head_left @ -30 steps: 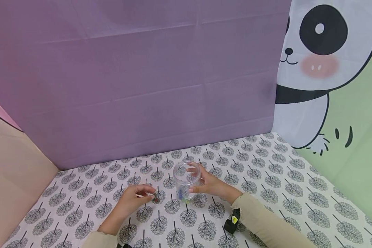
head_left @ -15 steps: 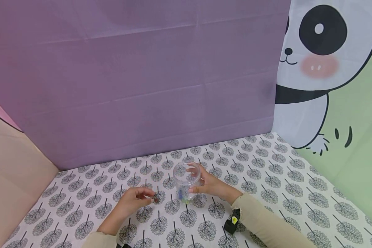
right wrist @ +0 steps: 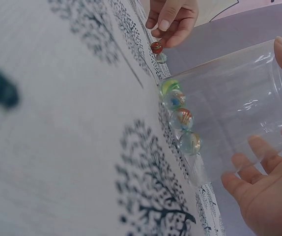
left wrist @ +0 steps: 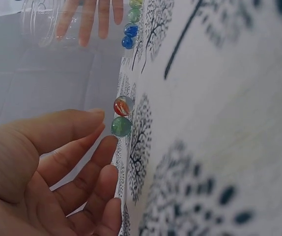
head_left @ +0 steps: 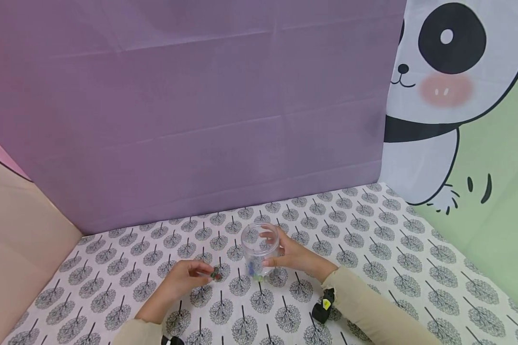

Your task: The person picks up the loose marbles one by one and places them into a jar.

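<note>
Two glass marbles lie side by side on the patterned cloth, a red-orange one (left wrist: pixel 123 105) and a green one (left wrist: pixel 121 127). My left hand (head_left: pixel 185 280) is right beside them, its thumb and forefinger close together and the other fingers loosely bent. In the left wrist view, both marbles show just beyond the fingertips, not between them. My right hand (head_left: pixel 295 258) grips a clear, wide-mouthed jar (head_left: pixel 251 251) from its right side, thumb in front and fingers behind. Upright on the cloth, the jar has several coloured marbles (right wrist: pixel 189 142) at its bottom.
A white cloth (head_left: pixel 397 282) with grey tree prints covers the table. Behind it hangs a purple curtain (head_left: pixel 198 120), and a panda-print sheet (head_left: pixel 427 163) hangs at the right. Black wrist cameras sit at both cuffs.
The left thumb and fingers have drawn together and shifted slightly left, so the two loose marbles show more fully. The right hand and the jar stay in place.
</note>
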`<state>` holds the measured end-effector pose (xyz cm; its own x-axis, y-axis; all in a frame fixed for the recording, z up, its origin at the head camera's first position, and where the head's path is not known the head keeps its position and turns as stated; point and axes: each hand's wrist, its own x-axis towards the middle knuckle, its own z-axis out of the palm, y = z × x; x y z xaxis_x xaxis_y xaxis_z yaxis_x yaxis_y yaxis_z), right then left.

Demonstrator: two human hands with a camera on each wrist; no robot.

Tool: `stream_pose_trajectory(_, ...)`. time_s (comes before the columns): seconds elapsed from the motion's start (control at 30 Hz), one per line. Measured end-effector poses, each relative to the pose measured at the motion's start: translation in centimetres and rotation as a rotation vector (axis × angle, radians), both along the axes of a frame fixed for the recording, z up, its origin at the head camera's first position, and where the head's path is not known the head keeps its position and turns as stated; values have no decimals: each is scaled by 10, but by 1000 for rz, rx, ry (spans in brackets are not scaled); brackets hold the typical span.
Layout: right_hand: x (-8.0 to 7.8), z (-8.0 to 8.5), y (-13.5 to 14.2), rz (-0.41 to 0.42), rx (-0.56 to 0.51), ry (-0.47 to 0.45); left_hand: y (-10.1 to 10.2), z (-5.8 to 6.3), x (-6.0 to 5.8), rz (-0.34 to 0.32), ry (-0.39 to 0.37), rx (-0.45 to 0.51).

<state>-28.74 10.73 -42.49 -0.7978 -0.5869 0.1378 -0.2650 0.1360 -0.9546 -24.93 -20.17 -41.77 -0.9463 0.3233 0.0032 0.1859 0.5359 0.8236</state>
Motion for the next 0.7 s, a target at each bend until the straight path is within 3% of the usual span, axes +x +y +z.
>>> stream_pose_trajectory(0.2, 0, 1, -1, -17, 7, -4, 1, -1, -3, 7, -2, -34)
stream_pose_trajectory(0.47, -1, 1, 0, -21, 13, -11, 9, 3, -5, 84, -28, -98)
stream_pose_trajectory(0.7, 0, 0, -1, -17, 10, -15, 13, 2, -6, 106, -48, -110)
